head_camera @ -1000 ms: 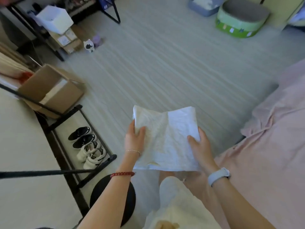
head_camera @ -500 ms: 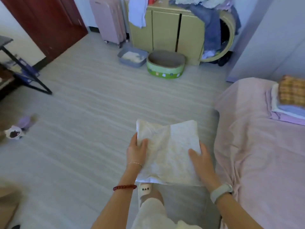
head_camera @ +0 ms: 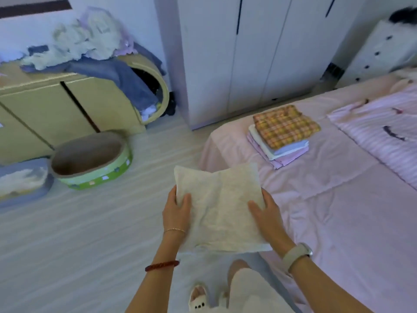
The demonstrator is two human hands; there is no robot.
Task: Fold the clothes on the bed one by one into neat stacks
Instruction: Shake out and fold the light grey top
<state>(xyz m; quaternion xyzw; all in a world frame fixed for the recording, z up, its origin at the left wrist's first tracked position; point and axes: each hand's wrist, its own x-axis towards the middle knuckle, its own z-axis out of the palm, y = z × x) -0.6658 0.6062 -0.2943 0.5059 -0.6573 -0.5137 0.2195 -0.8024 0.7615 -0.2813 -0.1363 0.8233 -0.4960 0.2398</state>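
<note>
I hold a folded white garment [head_camera: 220, 206] flat in the air in front of me, just off the left edge of the pink bed [head_camera: 338, 218]. My left hand [head_camera: 177, 211] grips its left side, thumb on top. My right hand [head_camera: 266, 213] grips its right side the same way. Farther along the bed lies a stack of folded clothes [head_camera: 282, 134] with a yellow plaid piece on top, over white and pink pieces.
A striped pink quilt [head_camera: 383, 129] covers the bed's right side. A white wardrobe [head_camera: 248, 53] stands behind the bed. On the floor to the left sit a green oval bed [head_camera: 90, 161] and a grey tray [head_camera: 22, 179], before a yellow cabinet [head_camera: 67, 102] heaped with clothes.
My view has swung right, from the shoe rack and boxes to the bed and the stack. Both hands have kept their hold on the folded white garment and carried it toward the bed.
</note>
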